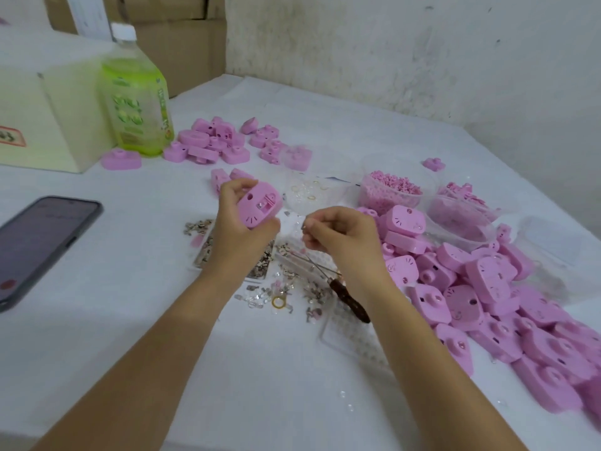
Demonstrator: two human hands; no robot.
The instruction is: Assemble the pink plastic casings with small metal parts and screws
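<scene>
My left hand grips a pink plastic casing above the table, its open side with a small metal piece facing me. Just to its right, my right hand pinches a tiny metal part between thumb and fingertips, a short gap from the casing. Small metal parts lie scattered in and around a clear tray under my hands. A tool with a dark handle lies beneath my right wrist.
A big heap of pink casings fills the right side; a smaller pile sits at the back. Clear tubs hold pink bits. A green bottle, a cream box and a phone stand left.
</scene>
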